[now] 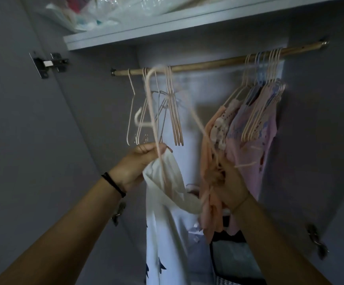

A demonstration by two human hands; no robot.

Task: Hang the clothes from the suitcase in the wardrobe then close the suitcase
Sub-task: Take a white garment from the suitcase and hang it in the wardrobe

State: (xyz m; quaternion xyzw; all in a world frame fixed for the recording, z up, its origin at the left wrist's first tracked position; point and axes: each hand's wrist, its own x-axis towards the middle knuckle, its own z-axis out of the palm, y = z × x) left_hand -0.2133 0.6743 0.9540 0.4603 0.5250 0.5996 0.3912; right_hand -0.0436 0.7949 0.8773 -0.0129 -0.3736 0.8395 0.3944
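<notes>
Hands both up inside the wardrobe (97,120), mid-threading. Left hand (138,163): fingers (156,148) are curled tight on a bunch of the white garment (167,194) plus one side of the pink hanger (153,112), whose hook loop stands above those fingers, just under the rail (208,63) and not yet on it. Right hand (231,186): fingers (218,176) are curled round the hanger's other arm, which slopes down into them. They sit against the peach garment (209,140), and blur hides whether that fabric is pinched too. White garment drops straight down from the left fingers, with one fold sagging across toward the right fingers. Empty hangers (174,120) hang just above the left fingers; hung clothes (257,128) are above and outboard of the right fingers. Suitcase is not in view. Handling call: fabric looks light, soft and floppy, so no stiffness and it will slide off a thin wire arm if slack. Hanger looks thin, springy and snag-prone next to its neighbours. Best grip is probably at the neckline or shoulder seam, feeding each hanger arm in, then taking the hanger by its neck under the hook to lift it onto the rail gap between the two groups. Risk: hook tangling with the empty hangers.
</notes>
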